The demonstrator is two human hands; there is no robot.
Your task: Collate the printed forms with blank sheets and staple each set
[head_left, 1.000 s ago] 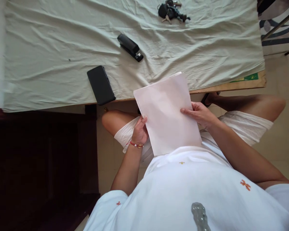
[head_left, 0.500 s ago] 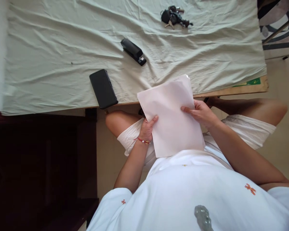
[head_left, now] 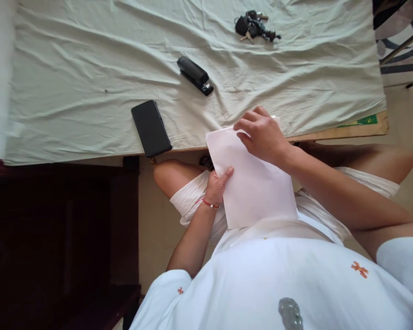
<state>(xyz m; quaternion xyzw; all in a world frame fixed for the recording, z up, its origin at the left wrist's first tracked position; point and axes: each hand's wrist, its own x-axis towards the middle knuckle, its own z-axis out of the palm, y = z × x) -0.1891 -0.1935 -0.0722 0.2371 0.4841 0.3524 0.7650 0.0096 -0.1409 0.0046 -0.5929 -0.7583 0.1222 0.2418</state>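
Wrinkled pale cloth (head_left: 89, 68) covers the table; the left hand (head_left: 217, 184) pinches smooth white sheets (head_left: 256, 188) over the lap, while the right hand (head_left: 261, 133), fingers curled, presses their far edge. Beyond lie a black phone (head_left: 151, 128), stapler (head_left: 194, 75) and keys (head_left: 255, 26).

Pale pink paper (head_left: 254, 188); black stapler (head_left: 194, 75), black phone (head_left: 151, 128); pale green cloth (head_left: 89, 68).

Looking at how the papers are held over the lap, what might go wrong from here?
1. The paper stack is pinched only at its side edge by the left hand, while the right hand rests at the top; sheets might slip or fan out.
2. The phone overhangs the table edge; a nudge could knock it off.
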